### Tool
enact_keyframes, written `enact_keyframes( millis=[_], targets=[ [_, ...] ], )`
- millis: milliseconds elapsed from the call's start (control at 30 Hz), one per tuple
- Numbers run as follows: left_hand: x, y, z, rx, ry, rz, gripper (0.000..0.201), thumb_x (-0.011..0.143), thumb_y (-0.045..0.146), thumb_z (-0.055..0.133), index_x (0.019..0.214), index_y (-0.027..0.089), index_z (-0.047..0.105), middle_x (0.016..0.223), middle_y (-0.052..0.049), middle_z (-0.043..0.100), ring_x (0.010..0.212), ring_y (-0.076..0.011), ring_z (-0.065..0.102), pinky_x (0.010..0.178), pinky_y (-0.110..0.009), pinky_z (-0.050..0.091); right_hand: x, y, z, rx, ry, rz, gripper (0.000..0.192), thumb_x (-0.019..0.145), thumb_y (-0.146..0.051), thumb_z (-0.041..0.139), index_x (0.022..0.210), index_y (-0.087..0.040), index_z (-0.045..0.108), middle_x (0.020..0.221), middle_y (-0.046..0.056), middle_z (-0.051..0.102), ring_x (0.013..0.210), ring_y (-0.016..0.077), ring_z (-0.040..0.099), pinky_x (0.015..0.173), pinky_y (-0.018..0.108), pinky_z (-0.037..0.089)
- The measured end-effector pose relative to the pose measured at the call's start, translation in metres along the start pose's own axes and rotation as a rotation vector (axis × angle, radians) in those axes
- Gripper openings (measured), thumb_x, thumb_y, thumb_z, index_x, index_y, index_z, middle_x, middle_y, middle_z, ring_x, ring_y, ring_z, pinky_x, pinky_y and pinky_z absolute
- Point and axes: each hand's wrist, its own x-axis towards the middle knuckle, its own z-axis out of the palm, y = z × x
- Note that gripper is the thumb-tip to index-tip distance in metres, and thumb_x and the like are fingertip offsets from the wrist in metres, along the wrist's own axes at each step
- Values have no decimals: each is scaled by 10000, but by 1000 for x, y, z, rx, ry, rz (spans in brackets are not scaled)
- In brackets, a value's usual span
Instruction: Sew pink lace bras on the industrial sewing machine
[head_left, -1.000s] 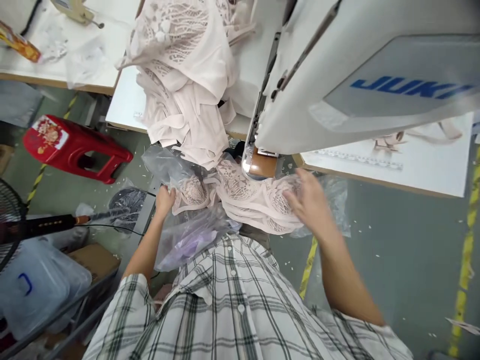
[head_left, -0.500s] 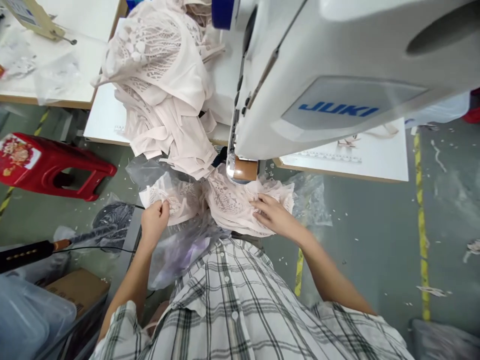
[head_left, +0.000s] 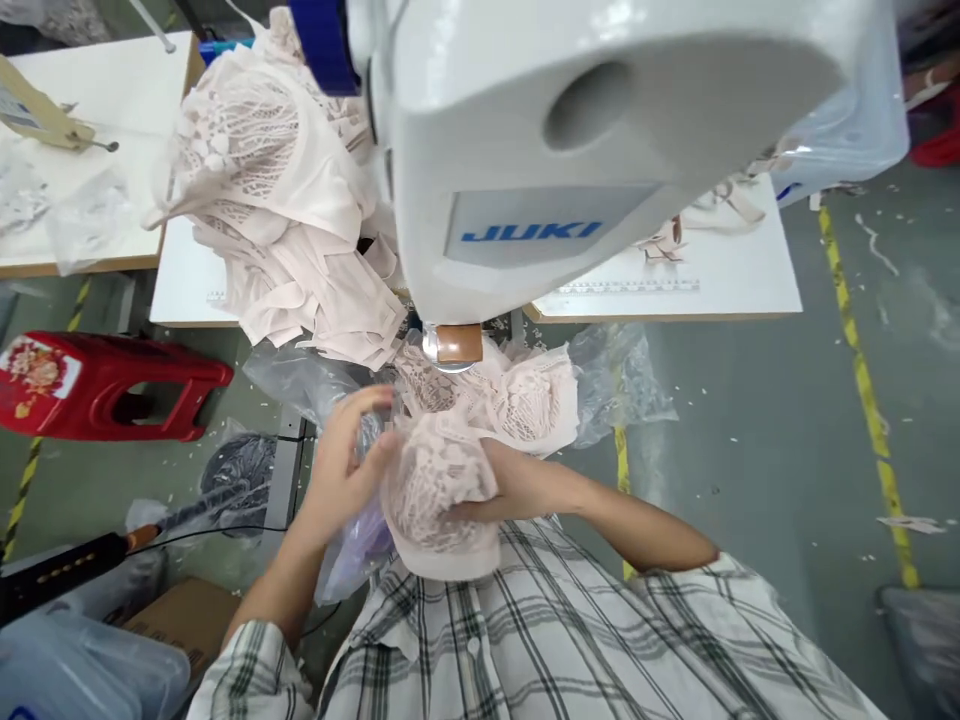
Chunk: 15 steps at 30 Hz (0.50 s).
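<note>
A pale pink lace garment piece (head_left: 439, 495) is bunched up close to my chest, and both hands hold it. My left hand (head_left: 346, 470) grips its left side with the fingers curled over the top. My right hand (head_left: 517, 485) clasps its right side from below. More of the same pink lace pieces (head_left: 525, 395) lie just beyond, over a clear plastic bag (head_left: 615, 385). A white JUKI sewing machine (head_left: 570, 150) looms directly above my hands.
A heap of pink lace and fabric pieces (head_left: 277, 220) spills off the white table (head_left: 720, 275) at the left. On the grey floor to the left stands a red plastic stool (head_left: 105, 385). A black tool with a cable (head_left: 60, 570) and a cardboard box (head_left: 180, 620) sit at lower left.
Both hands have drawn together and pulled a lace piece up toward my chest; earlier they were spread apart on the pieces below the machine. The view has tilted further under the machine.
</note>
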Motion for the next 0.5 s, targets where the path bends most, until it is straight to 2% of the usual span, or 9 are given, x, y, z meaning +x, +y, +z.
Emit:
enact_keyframes(
  millis=[67,133,167,233,267,333,400,433,500],
  targets=[
    [20,-12,4,-197,-241,-99,353,921,549,567,1012,222,661,1006,-91,695,940,-238,632,799,-355,520,-21,-10,-21,39,-1,12,380,848,-475,743,1153,-248,726,1086,51,758,1028,237,703,913,341,565],
    [36,-17,15,-395,-510,-190,417,904,612,568,860,201,629,826,-51,655,760,-186,598,696,-308,498,-39,-17,-44,8,-38,35,272,887,-450,706,1053,-238,745,993,43,762,906,212,703,824,319,559],
    [42,-15,23,-453,-576,-207,446,906,626,558,806,194,601,761,-30,621,694,-160,566,657,-288,475,-47,-19,-55,-31,-87,58,240,911,-452,677,983,-235,752,908,31,756,807,194,690,757,307,547],
    [51,-5,37,-405,-565,-166,461,930,605,539,735,188,545,681,3,546,614,-122,494,598,-253,409,-60,-16,-74,-126,-192,118,297,920,-506,653,887,-228,753,744,18,715,643,177,634,637,304,507],
    [54,3,42,-311,-530,-118,457,954,573,520,706,189,515,649,15,509,587,-111,457,568,-243,365,-65,-13,-82,-186,-175,159,338,895,-552,671,896,-225,755,718,22,702,621,185,624,612,313,496],
    [59,20,51,-111,-482,5,455,997,499,471,660,195,448,601,30,445,541,-100,392,525,-245,283,-68,-6,-90,-316,56,231,509,797,-633,742,1105,-228,738,889,73,740,793,260,684,692,360,532],
    [62,37,57,5,-485,139,450,1015,437,446,636,199,403,561,41,406,504,-95,355,509,-260,242,-63,0,-90,-380,344,220,841,716,-657,802,1416,-250,572,1250,137,690,1141,350,646,881,435,538],
    [64,44,58,33,-497,196,446,1016,415,449,629,199,398,545,44,401,491,-93,350,507,-266,236,-58,3,-87,-363,396,176,918,722,-643,805,1497,-269,483,1370,142,633,1247,357,595,948,449,518],
    [69,55,56,90,-450,267,465,1010,399,468,600,198,382,507,48,371,467,-90,322,499,-276,214,-43,7,-81,-254,320,93,733,823,-588,739,1454,-282,528,1325,113,668,1174,305,637,910,394,518]
  ],
)
